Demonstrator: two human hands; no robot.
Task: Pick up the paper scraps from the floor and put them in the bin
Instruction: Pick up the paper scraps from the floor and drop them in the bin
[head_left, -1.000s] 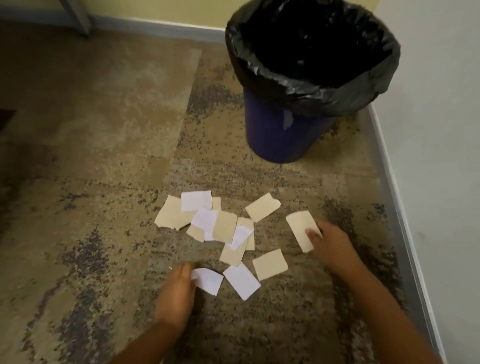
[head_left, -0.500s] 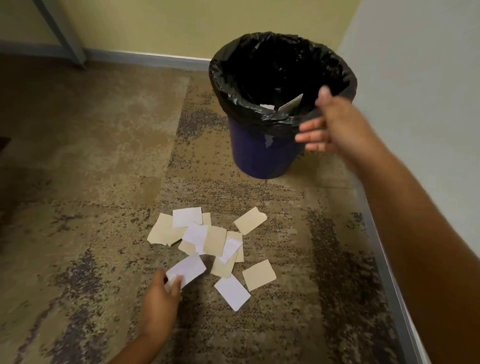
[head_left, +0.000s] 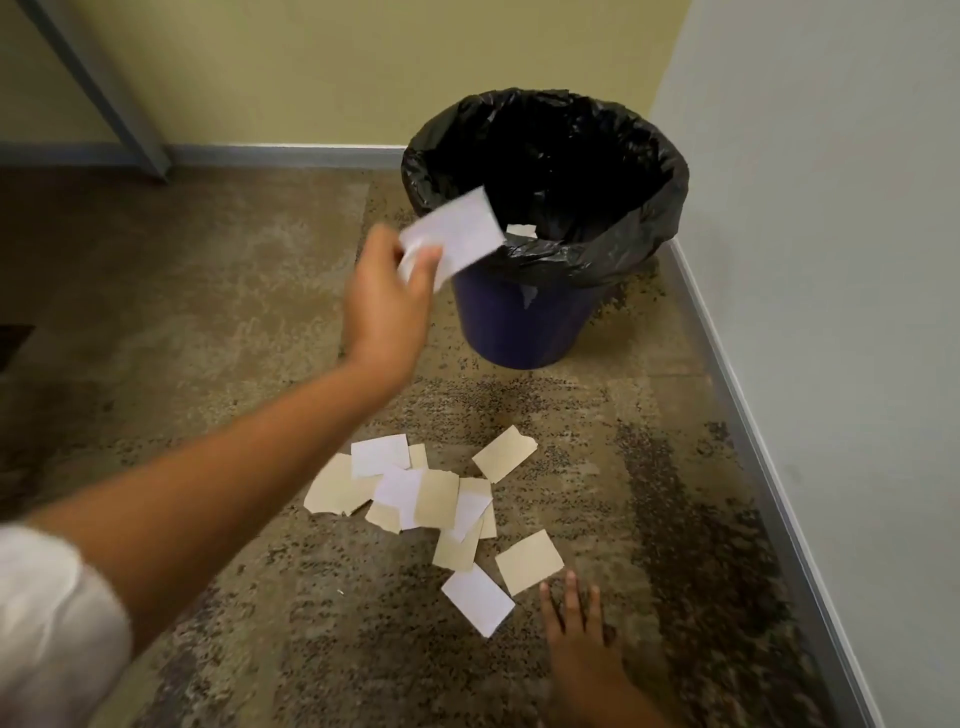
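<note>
My left hand (head_left: 387, 301) is raised in front of the bin and pinches a white paper scrap (head_left: 457, 236), which overlaps the bin's near rim. The bin (head_left: 524, 322) is dark blue with a black bag liner (head_left: 670, 208); a pale scrap (head_left: 521, 230) lies inside it. Several white and tan paper scraps (head_left: 431, 493) lie in a loose pile on the carpet below. My right hand (head_left: 579, 639) is low over the carpet, fingers spread, just right of a white scrap (head_left: 478, 600) and below a tan scrap (head_left: 530, 561). It holds nothing.
The bin stands in a corner: a yellow wall behind it, a pale wall (head_left: 831, 260) with a grey skirting board (head_left: 748, 431) on the right. A grey metal leg (head_left: 98, 88) slants down at the back left. Patterned carpet covers the floor.
My left hand has lifted its white scrap from the floor up to the bin's rim. My right hand has dropped from the bin back down to the scraps on the carpet.
</note>
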